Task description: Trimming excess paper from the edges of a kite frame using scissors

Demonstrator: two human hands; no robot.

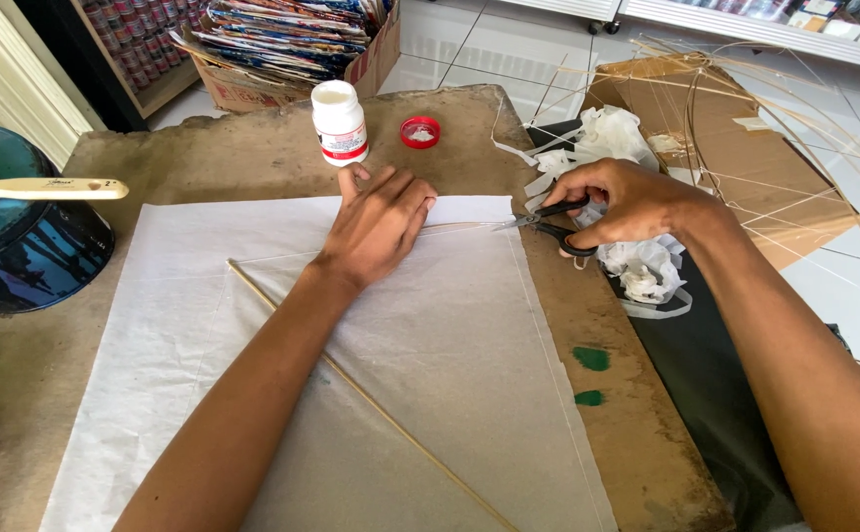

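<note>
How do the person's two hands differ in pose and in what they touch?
The left hand lies flat, fingers spread, pressing the white paper; the right hand is curled around black-handled scissors. The left holds nothing; the right grips a tool. Both are bare, at the paper's top edge.

Black-handled scissors [548,223] lie level, blades at the edge of flat white paper [400,365] on the board.

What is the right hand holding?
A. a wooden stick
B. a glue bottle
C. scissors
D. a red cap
C: the right hand grips black-handled scissors, blades pointing at the paper that the left hand presses flat.
</note>
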